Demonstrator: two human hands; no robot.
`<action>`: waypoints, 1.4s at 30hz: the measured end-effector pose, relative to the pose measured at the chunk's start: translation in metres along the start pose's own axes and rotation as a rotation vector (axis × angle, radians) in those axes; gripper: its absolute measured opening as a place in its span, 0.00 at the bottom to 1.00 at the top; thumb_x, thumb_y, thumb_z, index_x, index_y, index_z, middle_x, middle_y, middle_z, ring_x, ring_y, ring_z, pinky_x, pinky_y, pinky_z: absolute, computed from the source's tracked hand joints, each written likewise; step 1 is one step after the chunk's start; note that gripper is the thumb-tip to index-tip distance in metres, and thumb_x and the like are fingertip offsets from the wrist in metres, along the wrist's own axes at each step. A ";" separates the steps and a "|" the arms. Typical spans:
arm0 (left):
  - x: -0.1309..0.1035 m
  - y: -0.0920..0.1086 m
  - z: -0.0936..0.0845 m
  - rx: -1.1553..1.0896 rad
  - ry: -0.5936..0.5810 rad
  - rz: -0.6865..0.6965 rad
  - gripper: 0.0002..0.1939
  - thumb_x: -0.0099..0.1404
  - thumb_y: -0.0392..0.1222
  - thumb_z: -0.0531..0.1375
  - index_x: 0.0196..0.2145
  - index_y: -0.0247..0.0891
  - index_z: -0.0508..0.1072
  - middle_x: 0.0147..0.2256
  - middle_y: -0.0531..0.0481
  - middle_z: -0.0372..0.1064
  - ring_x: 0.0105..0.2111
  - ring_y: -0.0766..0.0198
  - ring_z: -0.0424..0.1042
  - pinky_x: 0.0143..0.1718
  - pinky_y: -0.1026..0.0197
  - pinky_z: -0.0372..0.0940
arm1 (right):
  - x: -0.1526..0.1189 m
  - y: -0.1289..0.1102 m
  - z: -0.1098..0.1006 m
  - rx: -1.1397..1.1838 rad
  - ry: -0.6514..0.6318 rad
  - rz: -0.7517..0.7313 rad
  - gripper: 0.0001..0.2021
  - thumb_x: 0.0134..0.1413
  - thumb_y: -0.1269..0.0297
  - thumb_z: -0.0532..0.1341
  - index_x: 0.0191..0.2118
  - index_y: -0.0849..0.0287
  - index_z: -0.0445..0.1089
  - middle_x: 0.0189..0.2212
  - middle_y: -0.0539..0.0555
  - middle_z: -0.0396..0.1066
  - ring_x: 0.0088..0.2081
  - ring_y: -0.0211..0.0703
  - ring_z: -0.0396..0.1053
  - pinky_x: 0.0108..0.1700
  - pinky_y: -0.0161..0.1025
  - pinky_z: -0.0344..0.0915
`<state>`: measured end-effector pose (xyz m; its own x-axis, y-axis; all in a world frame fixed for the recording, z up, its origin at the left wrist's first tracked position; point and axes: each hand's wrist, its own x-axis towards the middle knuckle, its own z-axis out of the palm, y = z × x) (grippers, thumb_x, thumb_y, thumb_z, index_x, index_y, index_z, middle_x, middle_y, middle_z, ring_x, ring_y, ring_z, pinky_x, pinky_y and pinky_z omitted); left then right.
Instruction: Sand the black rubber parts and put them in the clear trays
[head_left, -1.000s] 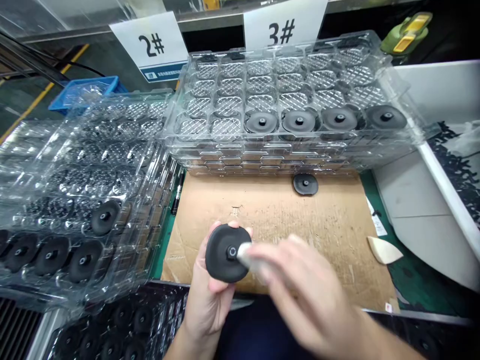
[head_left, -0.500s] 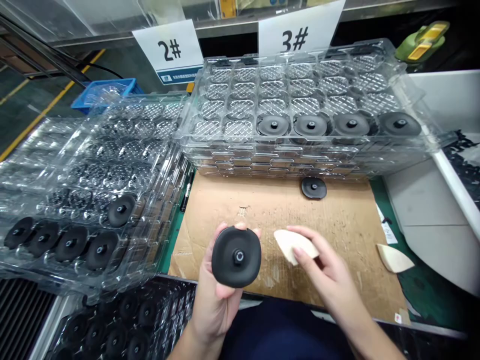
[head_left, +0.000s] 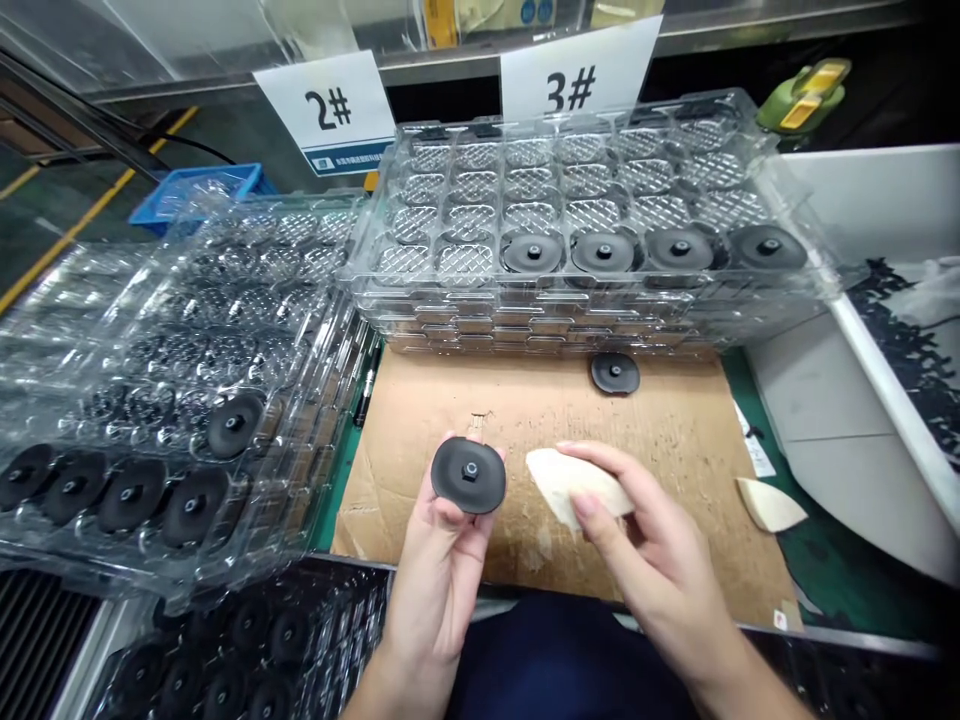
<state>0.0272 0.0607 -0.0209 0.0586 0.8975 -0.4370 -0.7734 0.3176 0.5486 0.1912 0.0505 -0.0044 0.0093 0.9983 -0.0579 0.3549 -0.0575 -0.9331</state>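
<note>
My left hand (head_left: 442, 560) grips a black rounded disc (head_left: 484, 487) by its edges, its face with a small central post turned up toward me. To the right of it, my right hand (head_left: 645, 520) pinches a cream-coloured wedge-shaped pad (head_left: 574, 484) between thumb and fingers. The pad and the disc are apart. Both hands are above a brown cardboard sheet (head_left: 525, 400). Another black disc (head_left: 615, 373) lies on the sheet near its back edge. A second cream wedge (head_left: 770, 504) rests at the sheet's right edge.
Stacked clear trays (head_left: 585, 290) at the back hold several black discs in their front row. More clear trays (head_left: 285, 400) with discs stand at the left. A dark pen (head_left: 367, 385) lies between the stacks. A white bin (head_left: 862, 350) is at the right.
The black disc in my left hand has tilted back and looks smaller and flatter. My right hand keeps the cream pad, now turned slightly. The whole view has shifted a little.
</note>
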 end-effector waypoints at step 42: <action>-0.005 -0.003 0.008 0.071 -0.011 -0.052 0.27 0.54 0.42 0.63 0.53 0.49 0.64 0.53 0.46 0.64 0.51 0.53 0.65 0.52 0.56 0.62 | -0.002 0.064 0.020 -0.231 -0.183 -0.120 0.14 0.57 0.69 0.52 0.47 0.56 0.66 0.38 0.53 0.72 0.40 0.41 0.69 0.42 0.40 0.67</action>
<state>0.0340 0.0574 -0.0150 0.1044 0.8824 -0.4588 -0.7224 0.3844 0.5748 0.1953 0.0443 -0.0709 -0.2062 0.9779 -0.0342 0.5468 0.0862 -0.8328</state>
